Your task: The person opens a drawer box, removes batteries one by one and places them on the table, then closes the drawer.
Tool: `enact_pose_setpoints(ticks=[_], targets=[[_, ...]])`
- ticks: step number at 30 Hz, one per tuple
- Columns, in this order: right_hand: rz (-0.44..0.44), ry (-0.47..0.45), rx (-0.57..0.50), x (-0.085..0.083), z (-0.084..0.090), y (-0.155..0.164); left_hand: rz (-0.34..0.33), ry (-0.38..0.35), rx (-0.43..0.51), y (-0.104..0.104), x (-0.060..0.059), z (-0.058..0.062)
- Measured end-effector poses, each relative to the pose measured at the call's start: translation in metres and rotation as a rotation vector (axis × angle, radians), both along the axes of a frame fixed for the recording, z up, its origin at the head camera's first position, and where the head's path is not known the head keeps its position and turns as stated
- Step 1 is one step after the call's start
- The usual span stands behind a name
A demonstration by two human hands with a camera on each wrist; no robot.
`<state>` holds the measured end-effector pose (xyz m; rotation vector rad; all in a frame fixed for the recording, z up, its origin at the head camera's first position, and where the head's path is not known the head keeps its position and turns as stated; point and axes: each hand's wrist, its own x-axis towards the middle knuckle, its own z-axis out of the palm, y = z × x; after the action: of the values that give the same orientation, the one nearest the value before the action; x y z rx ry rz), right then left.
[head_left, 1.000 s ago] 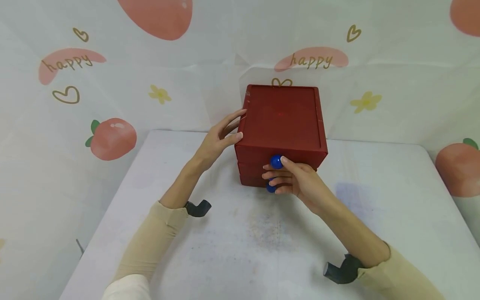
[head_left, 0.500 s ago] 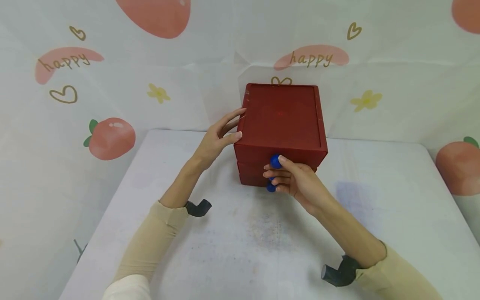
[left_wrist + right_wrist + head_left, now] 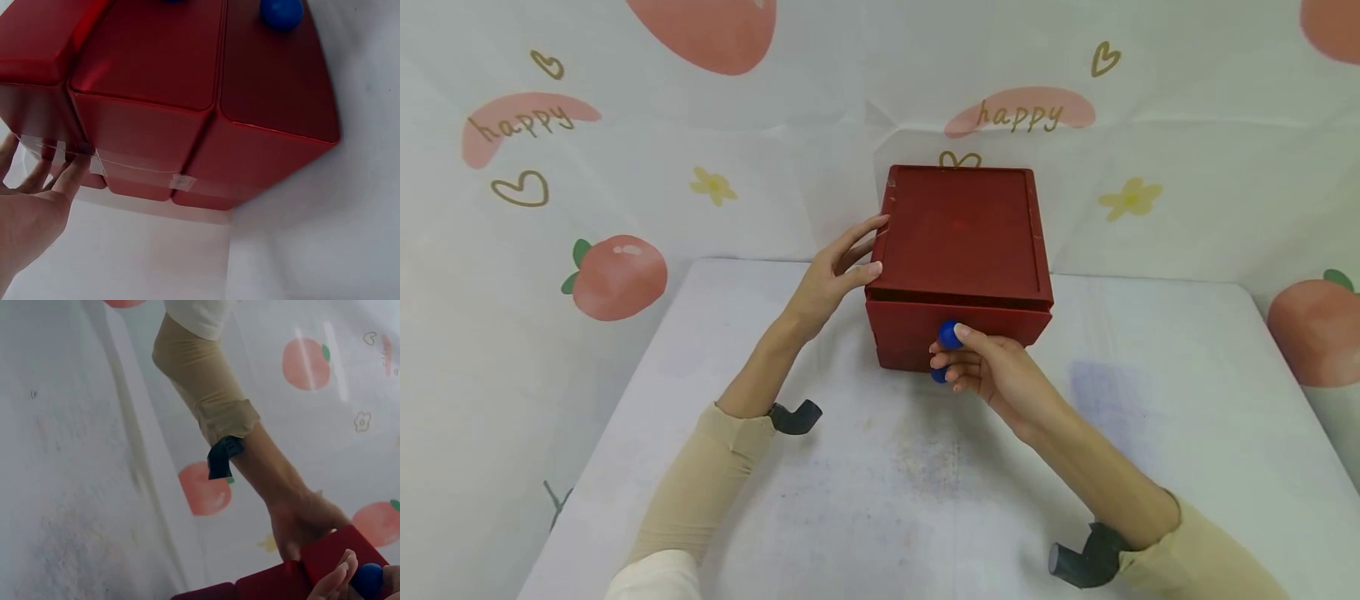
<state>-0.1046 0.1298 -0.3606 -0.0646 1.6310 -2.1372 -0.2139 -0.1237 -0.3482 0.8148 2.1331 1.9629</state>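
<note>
A red drawer box (image 3: 962, 233) stands at the back of the table, its top drawer (image 3: 902, 321) pulled out a little, with a dark gap under the lid edge. My right hand (image 3: 1011, 375) pinches that drawer's round blue knob (image 3: 951, 335) between thumb and fingers. Below it, a lower blue knob (image 3: 939, 374) is partly covered by my fingertips. My left hand (image 3: 823, 287) rests against the box's left side with its fingers extended. In the left wrist view, the left hand (image 3: 34, 215) touches the side near a strip of clear tape (image 3: 181, 182), beside three stacked tiers.
A white table (image 3: 865, 500) with faint stains lies under both arms. Behind it hangs a white cloth (image 3: 820, 83) printed with peaches and the word happy. Black wrist mounts (image 3: 796, 417) stick out from both forearms.
My right hand has drawn the knob slightly toward me, and the top drawer has slid out, opening a gap under the lid. My left hand stays at the box's side.
</note>
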Motion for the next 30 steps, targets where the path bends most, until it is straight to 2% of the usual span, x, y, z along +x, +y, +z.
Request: enact_pose_setpoints(ticks=[13,30], targets=[[0.035,0.018,0.015,0.016,0.0,0.0,-0.001,-0.02,0.015,-0.001,0.0,0.001],[0.077,0.014,0.052,0.028,0.003,0.004,0.004,-0.043,0.016,0.0,0.002,0.003]])
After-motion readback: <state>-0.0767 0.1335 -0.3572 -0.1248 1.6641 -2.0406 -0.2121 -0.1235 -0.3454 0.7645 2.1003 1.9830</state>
